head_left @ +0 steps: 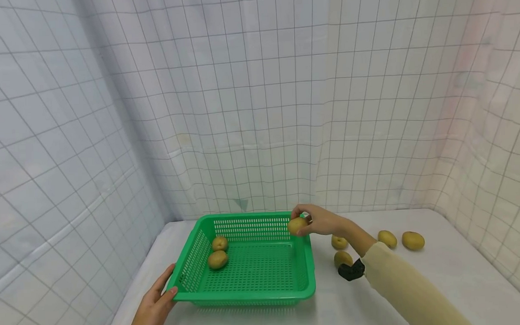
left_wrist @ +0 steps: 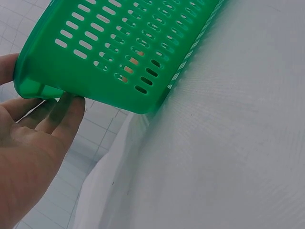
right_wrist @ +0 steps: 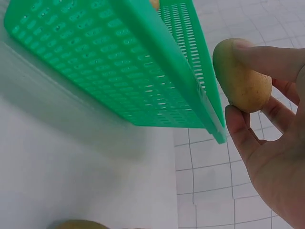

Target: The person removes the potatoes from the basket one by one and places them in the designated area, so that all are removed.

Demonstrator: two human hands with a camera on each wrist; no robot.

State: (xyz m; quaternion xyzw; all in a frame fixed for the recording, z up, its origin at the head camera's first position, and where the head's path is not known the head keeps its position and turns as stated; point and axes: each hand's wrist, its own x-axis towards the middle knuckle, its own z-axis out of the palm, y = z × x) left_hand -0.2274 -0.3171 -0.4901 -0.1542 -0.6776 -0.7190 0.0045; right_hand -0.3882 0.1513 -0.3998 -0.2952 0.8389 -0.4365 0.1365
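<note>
A green plastic basket [head_left: 247,296] with slotted walls stands on the white table. My left hand [head_left: 152,305] grips its near left corner; in the left wrist view the thumb is over the rim and the fingers [left_wrist: 71,114] reach beneath it. Inside, along the left wall, lie two potatoes, one [head_left: 218,259] nearer and the other [head_left: 220,243] behind it. My right hand [head_left: 315,220] holds another potato [right_wrist: 243,76] between thumb and fingers, up at the basket's right rim near the far corner.
Several potatoes lie on the table right of the basket: one [head_left: 343,259] near the right cuff, one [head_left: 339,242] behind it, one [head_left: 387,239] beyond the forearm and one [head_left: 413,241] farthest right. A black object [head_left: 351,270] shows beside the cuff. Gridded white curtains [head_left: 258,110] surround the table.
</note>
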